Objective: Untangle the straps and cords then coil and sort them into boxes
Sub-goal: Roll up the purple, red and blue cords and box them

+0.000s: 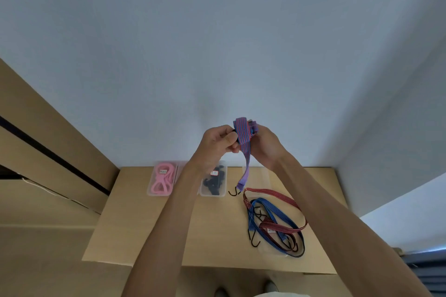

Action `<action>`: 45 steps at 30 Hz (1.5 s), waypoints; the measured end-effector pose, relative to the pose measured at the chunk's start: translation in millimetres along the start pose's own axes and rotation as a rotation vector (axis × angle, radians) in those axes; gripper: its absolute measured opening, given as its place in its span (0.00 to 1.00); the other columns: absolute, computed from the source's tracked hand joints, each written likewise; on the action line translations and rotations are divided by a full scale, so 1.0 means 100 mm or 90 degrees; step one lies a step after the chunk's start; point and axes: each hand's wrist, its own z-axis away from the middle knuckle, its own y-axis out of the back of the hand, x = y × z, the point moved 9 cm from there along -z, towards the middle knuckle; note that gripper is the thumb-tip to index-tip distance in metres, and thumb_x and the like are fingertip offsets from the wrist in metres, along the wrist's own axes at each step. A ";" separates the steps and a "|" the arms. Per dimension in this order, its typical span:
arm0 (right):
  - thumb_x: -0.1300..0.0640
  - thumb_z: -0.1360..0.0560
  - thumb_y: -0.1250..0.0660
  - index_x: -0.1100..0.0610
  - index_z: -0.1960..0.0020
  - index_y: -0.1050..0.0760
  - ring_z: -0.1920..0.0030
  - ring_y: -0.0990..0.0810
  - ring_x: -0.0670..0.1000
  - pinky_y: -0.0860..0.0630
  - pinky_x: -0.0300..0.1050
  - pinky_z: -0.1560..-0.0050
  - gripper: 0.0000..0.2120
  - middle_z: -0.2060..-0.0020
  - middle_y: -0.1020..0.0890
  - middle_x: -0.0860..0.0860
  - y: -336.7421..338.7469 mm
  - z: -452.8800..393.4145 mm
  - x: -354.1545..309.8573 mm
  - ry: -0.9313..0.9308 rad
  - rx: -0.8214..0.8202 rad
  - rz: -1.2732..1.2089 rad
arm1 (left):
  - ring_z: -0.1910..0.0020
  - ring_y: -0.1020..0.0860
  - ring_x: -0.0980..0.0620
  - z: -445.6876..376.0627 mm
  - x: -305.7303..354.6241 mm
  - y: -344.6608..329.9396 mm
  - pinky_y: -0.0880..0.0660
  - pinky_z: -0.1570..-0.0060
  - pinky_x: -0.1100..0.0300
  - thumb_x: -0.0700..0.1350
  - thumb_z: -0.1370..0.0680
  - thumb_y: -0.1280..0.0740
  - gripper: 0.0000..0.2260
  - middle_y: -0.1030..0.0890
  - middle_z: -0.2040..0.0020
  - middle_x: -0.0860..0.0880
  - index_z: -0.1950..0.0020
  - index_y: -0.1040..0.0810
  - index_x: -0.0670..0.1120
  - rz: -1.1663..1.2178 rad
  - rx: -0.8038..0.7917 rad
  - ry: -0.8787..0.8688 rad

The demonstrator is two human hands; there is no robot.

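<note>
The person holds the purple strap (244,138) up at chest height, well above the table (169,236), likely so its loose tail can hang free while it is wound. The left hand (218,143) pinches one end, fingers curled; the right hand (264,143) grips the gathered coil. Its hook (234,191) dangles just above the tabletop. Below, the red strap (275,193) and blue strap (270,212) lie tangled — evidently next — while the pink box (161,178) and black box (214,179) are already filled.
</note>
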 end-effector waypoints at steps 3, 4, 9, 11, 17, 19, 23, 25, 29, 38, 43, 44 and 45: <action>0.57 0.23 0.39 0.61 0.44 0.24 0.60 0.21 0.53 0.22 0.47 0.59 0.11 0.59 0.19 0.54 0.02 0.03 -0.06 0.028 0.042 0.081 | 0.67 0.24 0.48 -0.04 0.03 0.14 0.20 0.57 0.52 0.31 0.20 0.38 0.11 0.23 0.68 0.46 0.61 0.25 0.38 0.015 0.099 -0.017; 0.58 0.21 0.39 0.62 0.44 0.24 0.58 0.20 0.54 0.21 0.47 0.59 0.10 0.57 0.18 0.54 0.01 0.03 -0.05 0.011 0.042 0.113 | 0.67 0.23 0.47 -0.05 0.02 0.20 0.19 0.55 0.49 0.32 0.20 0.37 0.10 0.22 0.68 0.47 0.61 0.25 0.37 0.018 0.131 -0.018; 0.66 0.21 0.39 0.61 0.38 0.25 0.63 0.19 0.57 0.22 0.44 0.61 0.13 0.60 0.19 0.58 -0.17 0.12 -0.03 -0.055 -0.022 0.319 | 0.70 0.23 0.50 0.00 0.02 0.42 0.22 0.61 0.54 0.36 0.21 0.34 0.10 0.22 0.68 0.45 0.61 0.26 0.34 -0.117 0.280 -0.040; 0.64 0.23 0.33 0.58 0.37 0.25 0.65 0.20 0.54 0.23 0.42 0.60 0.15 0.63 0.20 0.55 -0.18 0.13 0.00 -0.066 -0.022 0.455 | 0.70 0.24 0.47 0.02 0.08 0.53 0.24 0.62 0.52 0.38 0.23 0.33 0.11 0.23 0.70 0.45 0.65 0.29 0.39 -0.199 0.348 -0.053; 0.65 0.31 0.31 0.58 0.46 0.19 0.59 0.22 0.55 0.24 0.46 0.56 0.14 0.56 0.18 0.55 -0.25 0.10 -0.27 0.143 0.080 0.859 | 0.69 0.35 0.45 -0.07 0.03 0.48 0.39 0.67 0.55 0.37 0.25 0.36 0.10 0.33 0.73 0.49 0.65 0.33 0.42 -0.564 0.246 -0.019; 0.67 0.31 0.34 0.58 0.52 0.16 0.55 0.23 0.56 0.25 0.47 0.54 0.12 0.54 0.21 0.56 -0.38 0.11 -0.35 0.223 0.054 0.925 | 0.69 0.33 0.46 -0.09 -0.04 0.38 0.38 0.67 0.56 0.38 0.24 0.37 0.10 0.31 0.72 0.49 0.65 0.33 0.43 -0.641 0.153 0.014; 0.71 0.32 0.37 0.60 0.53 0.15 0.54 0.21 0.59 0.25 0.52 0.51 0.15 0.56 0.20 0.59 -0.49 0.10 -0.46 0.295 -0.028 0.951 | 0.68 0.34 0.47 -0.08 -0.13 0.26 0.38 0.67 0.55 0.38 0.24 0.39 0.13 0.30 0.70 0.47 0.69 0.35 0.45 -0.604 0.021 0.065; 0.72 0.30 0.38 0.61 0.53 0.16 0.55 0.21 0.58 0.25 0.52 0.52 0.15 0.57 0.18 0.58 -0.44 0.10 -0.51 0.299 -0.037 0.938 | 0.69 0.35 0.49 -0.05 -0.14 0.24 0.37 0.66 0.56 0.37 0.23 0.38 0.13 0.31 0.69 0.48 0.68 0.34 0.44 -0.559 -0.021 0.081; 0.72 0.27 0.35 0.61 0.54 0.16 0.56 0.22 0.52 0.27 0.42 0.52 0.12 0.57 0.16 0.52 -0.37 0.11 -0.59 0.321 -0.020 0.825 | 0.68 0.31 0.48 0.03 -0.15 0.12 0.32 0.64 0.56 0.34 0.21 0.39 0.13 0.28 0.70 0.47 0.66 0.30 0.42 -0.393 -0.115 0.098; 0.65 0.20 0.37 0.62 0.52 0.20 0.59 0.21 0.50 0.24 0.43 0.58 0.07 0.57 0.18 0.54 -0.02 0.08 -0.33 0.065 -0.024 0.341 | 0.68 0.28 0.50 0.11 -0.12 -0.06 0.27 0.61 0.58 0.34 0.20 0.38 0.08 0.27 0.68 0.47 0.57 0.27 0.31 -0.139 -0.171 0.030; 0.71 0.23 0.44 0.68 0.47 0.23 0.58 0.20 0.53 0.22 0.46 0.57 0.11 0.54 0.19 0.57 0.02 0.07 -0.17 0.041 0.001 0.245 | 0.66 0.27 0.48 0.07 -0.09 -0.02 0.27 0.59 0.55 0.37 0.23 0.37 0.07 0.26 0.65 0.43 0.56 0.24 0.34 -0.055 -0.109 0.017; 0.71 0.24 0.44 0.67 0.45 0.24 0.57 0.20 0.54 0.23 0.48 0.53 0.13 0.55 0.18 0.58 0.02 0.07 -0.13 0.042 -0.001 0.285 | 0.66 0.27 0.49 0.05 -0.09 0.00 0.27 0.59 0.56 0.37 0.22 0.38 0.08 0.26 0.64 0.42 0.53 0.24 0.32 -0.014 -0.091 0.015; 0.70 0.24 0.43 0.65 0.44 0.24 0.58 0.21 0.54 0.23 0.48 0.53 0.13 0.58 0.19 0.57 0.02 0.08 -0.07 0.025 -0.004 0.320 | 0.67 0.27 0.50 0.04 -0.07 0.03 0.27 0.60 0.57 0.37 0.21 0.39 0.09 0.26 0.64 0.43 0.51 0.23 0.31 0.031 -0.069 0.010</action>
